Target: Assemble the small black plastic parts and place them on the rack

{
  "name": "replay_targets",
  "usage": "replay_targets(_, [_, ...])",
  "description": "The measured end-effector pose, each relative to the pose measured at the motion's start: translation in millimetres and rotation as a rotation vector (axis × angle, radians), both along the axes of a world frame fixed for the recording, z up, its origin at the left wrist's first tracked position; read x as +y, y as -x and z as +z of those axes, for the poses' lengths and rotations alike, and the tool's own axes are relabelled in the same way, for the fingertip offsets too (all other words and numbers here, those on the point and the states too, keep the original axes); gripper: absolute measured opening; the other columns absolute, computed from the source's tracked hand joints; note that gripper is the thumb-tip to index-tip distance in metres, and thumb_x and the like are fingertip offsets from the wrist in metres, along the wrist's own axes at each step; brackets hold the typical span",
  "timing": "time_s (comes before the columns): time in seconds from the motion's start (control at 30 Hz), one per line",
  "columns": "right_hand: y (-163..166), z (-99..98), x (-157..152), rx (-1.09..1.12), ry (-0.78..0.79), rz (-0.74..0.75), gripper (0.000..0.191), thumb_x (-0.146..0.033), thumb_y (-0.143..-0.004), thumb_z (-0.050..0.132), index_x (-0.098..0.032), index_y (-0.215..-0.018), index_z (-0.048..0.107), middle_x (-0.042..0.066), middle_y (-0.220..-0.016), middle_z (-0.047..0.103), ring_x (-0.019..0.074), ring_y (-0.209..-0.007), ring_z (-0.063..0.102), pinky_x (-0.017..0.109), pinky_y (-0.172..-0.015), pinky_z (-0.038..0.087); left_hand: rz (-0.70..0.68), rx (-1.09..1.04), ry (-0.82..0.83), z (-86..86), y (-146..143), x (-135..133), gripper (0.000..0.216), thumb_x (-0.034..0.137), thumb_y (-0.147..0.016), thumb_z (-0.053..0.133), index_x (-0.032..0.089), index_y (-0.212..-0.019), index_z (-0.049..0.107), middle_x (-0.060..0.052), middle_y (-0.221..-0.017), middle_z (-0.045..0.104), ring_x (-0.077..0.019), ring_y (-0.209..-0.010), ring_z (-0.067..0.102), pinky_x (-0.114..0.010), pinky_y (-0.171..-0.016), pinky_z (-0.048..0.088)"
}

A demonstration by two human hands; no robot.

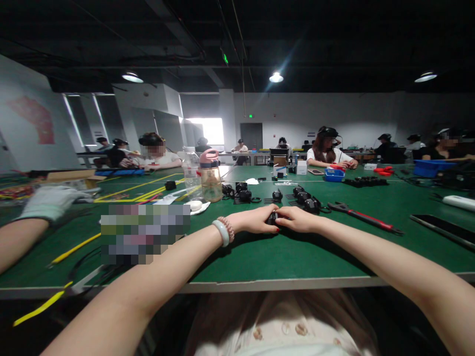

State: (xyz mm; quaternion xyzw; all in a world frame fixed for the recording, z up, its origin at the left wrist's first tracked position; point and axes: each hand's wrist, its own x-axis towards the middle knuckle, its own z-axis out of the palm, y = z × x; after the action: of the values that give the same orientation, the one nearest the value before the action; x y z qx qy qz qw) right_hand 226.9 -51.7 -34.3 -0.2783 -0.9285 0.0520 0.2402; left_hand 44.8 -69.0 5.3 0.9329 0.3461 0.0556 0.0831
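Both my hands meet in the middle of the green table (260, 257). My left hand (256, 220) and my right hand (299, 220) are closed from either side on a small black part (273, 218), which rests on or just above the table top. Most of the part is hidden by my fingers. A pale bangle and a bead bracelet (224, 231) sit on my left wrist. Just beyond my hands lie several similar black parts (306, 200).
Red-handled pliers (361, 215) lie to the right, with a dark flat phone (441, 229) further right. A pink-lidded bottle (211, 177) stands behind left. A neighbour's gloved hand (52, 202) reaches in at left. Other people sit at the far side.
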Motion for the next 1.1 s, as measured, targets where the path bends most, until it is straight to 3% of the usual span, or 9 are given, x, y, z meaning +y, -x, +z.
replay_targets(1.1, [-0.3, -0.3, 1.5, 0.011, 0.031, 0.011, 0.027, -0.031, -0.081, 0.039, -0.013, -0.095, 0.054, 0.009, -0.094, 0.057, 0.0167, -0.083, 0.051, 0.028, -0.073, 0.038, 0.02, 0.015, 0.003, -0.1, -1.0, 0.2, 0.053, 0.043, -0.068, 0.051, 0.02, -0.113, 0.032, -0.006, -0.109, 0.048, -0.0182, -0.093, 0.049, -0.026, -0.077, 0.037])
